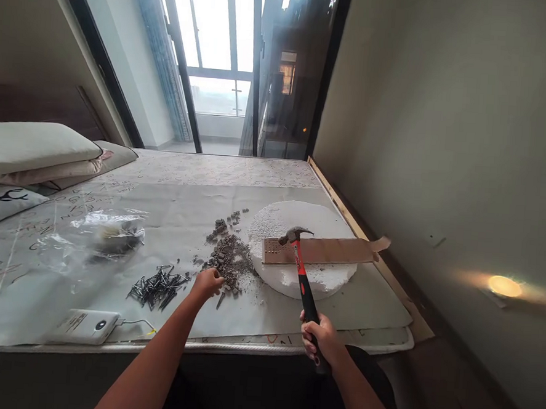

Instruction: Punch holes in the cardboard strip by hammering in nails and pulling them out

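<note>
A claw hammer (306, 280) with a red and black handle is gripped low on its handle by my right hand (319, 337). Its steel head lies over a brown cardboard strip (335, 251), dotted with small holes or nail heads at its left end. The strip rests on a round white foam slab (295, 218). At the near edge of a heap of grey crumbled chunks (227, 254), my left hand (209, 282) has its fingers pinched together; what they hold, if anything, is hidden. Left of that hand lies a pile of dark nails (157, 287).
A grey sheet (185, 205) covers part of the patterned mattress (220, 167). A clear plastic bag (114, 235) and a white power bank (87, 327) with a cable lie on the left. Pillows (40, 147) are further left; a wooden rail (342, 202) runs along the right edge.
</note>
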The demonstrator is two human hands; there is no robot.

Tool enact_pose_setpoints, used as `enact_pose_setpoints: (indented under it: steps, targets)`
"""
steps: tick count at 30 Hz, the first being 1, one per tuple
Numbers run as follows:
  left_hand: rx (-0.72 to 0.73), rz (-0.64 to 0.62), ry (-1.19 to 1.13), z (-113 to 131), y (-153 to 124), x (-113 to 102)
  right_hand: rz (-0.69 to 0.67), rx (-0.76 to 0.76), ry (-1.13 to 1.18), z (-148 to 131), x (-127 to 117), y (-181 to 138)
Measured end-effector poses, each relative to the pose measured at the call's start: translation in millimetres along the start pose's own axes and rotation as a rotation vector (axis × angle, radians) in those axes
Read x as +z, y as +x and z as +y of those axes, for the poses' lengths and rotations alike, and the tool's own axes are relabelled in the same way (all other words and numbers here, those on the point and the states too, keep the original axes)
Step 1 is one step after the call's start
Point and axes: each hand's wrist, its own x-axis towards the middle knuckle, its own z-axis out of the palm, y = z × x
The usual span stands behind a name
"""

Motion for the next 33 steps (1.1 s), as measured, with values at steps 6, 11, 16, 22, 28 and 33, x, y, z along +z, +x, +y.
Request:
enact_pose_setpoints:
  steps: [6,11,16,22,28,33]
  targets:
    - [0.231,0.092,-0.610,61,3,18,-0.014,0.029,-0.013,-4,-9,-1]
    - [0.361,0.151,-0.659,119,14,45,0.010,0.039,-0.027,-9,-17,-3]
    - [0.458,0.262,-0.478,153,33,72,0.008,0.033,-0.033,-19,-23,-8]
    - [0.499,0.295,-0.240,156,49,90,0.030,0.053,-0.012,-23,-31,-9]
    - [0.488,0.310,-0.200,158,51,89,0.000,0.052,-0.026,-26,-30,-10]
    - [0.505,0.323,-0.137,161,49,88,-0.001,0.037,-0.075,-23,-28,-10]
